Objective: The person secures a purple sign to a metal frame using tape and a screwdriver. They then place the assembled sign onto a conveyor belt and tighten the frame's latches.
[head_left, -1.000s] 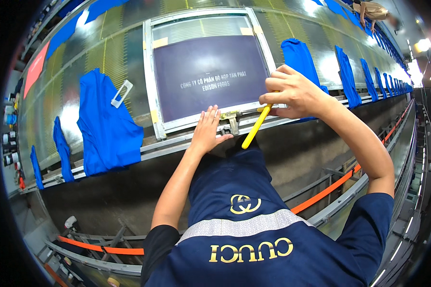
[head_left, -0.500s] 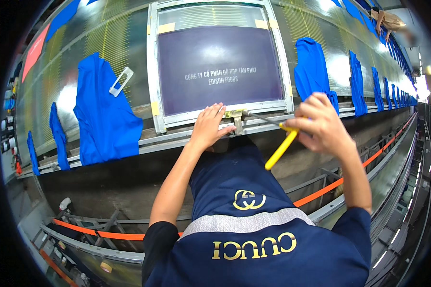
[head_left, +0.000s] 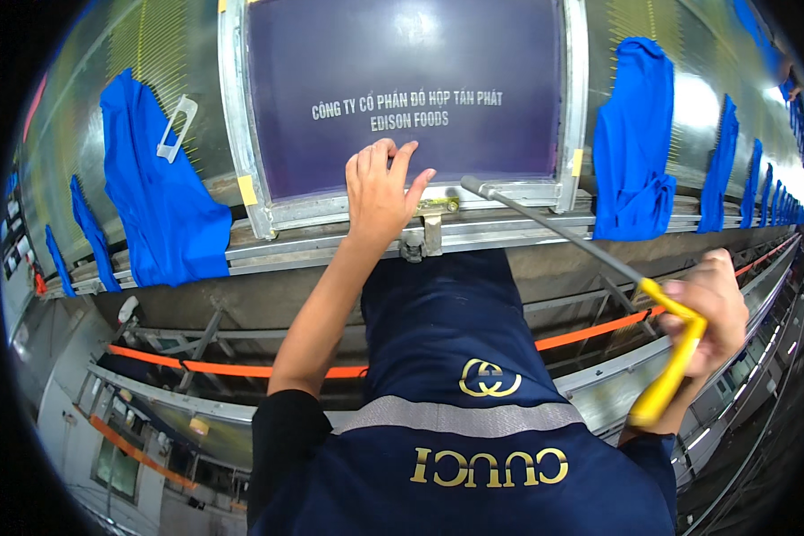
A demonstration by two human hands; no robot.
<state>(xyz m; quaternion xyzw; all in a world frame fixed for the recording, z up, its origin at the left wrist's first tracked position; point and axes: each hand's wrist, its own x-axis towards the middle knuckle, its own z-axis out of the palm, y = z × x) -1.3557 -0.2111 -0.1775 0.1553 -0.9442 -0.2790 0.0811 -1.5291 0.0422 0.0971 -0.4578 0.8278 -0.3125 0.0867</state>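
A printing screen (head_left: 330,156) with purple mesh, pale lettering and a metal frame lies in front of me. My left hand (head_left: 380,192) is over its near edge, fingers spread and holding nothing. Beside that hand, a small metal bracket (head_left: 433,234) with a yellow-smeared bolt (head_left: 447,205) sits on the metal rail (head_left: 509,230). My right hand (head_left: 710,308), partly blurred, is out to the right, gripping the yellow handle of a long socket wrench (head_left: 572,239). The wrench's grey shaft points back toward the bracket, its tip apart from the bolt.
Blue fabric pieces lie along the table on both sides, a large one at left (head_left: 170,214) and another at right (head_left: 634,152). A white plastic piece (head_left: 179,129) rests on the left fabric. An orange strip (head_left: 241,360) runs along the frame behind me.
My right hand has pulled the wrench away from the bolt, out to the right and toward me. My left hand has lifted off the bracket area onto the screen's edge. The view has shifted.
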